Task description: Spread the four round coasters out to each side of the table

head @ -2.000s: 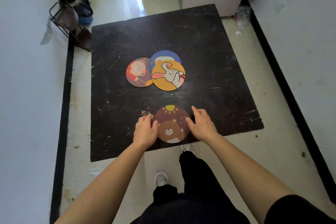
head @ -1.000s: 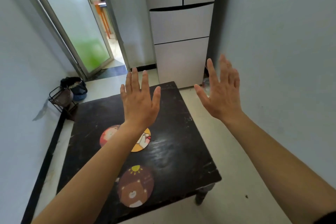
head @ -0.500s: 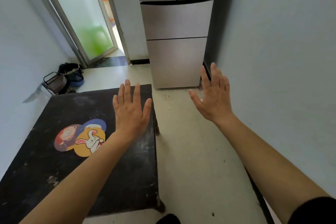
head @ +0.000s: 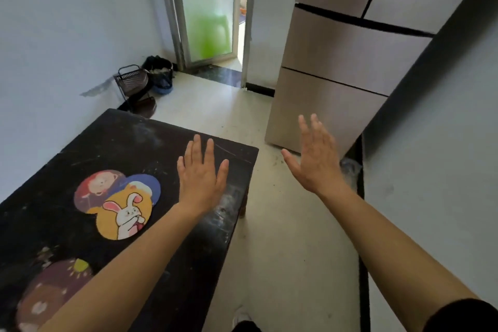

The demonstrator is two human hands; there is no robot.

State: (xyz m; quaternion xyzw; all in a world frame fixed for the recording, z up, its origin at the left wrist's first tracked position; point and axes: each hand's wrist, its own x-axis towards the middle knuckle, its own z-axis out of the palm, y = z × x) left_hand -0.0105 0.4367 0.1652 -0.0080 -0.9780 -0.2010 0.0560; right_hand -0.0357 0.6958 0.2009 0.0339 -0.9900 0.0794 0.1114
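On the low black table (head: 113,143) three coasters overlap near its middle: a yellow rabbit coaster (head: 122,217) on top, a reddish lion coaster (head: 94,187) to its left, a blue coaster (head: 149,184) behind it. A brown bear coaster (head: 51,291) lies apart by the table's near edge, partly hidden by my left forearm. My left hand (head: 200,176) hovers flat and open over the table's right part, right of the rabbit coaster. My right hand (head: 316,159) is raised open over the floor, beyond the table's right edge. Neither hand holds anything.
A tall refrigerator (head: 342,62) stands at the back right against the grey wall. A wire rack (head: 132,81) and a dark bag (head: 160,70) sit by the left wall near a glass door (head: 207,5). Pale floor runs between table and fridge.
Two seconds ago both hands held the bear coaster at the near edge. They let go and rose open. The view has swung right around the table's corner, and the hands have lowered slightly.
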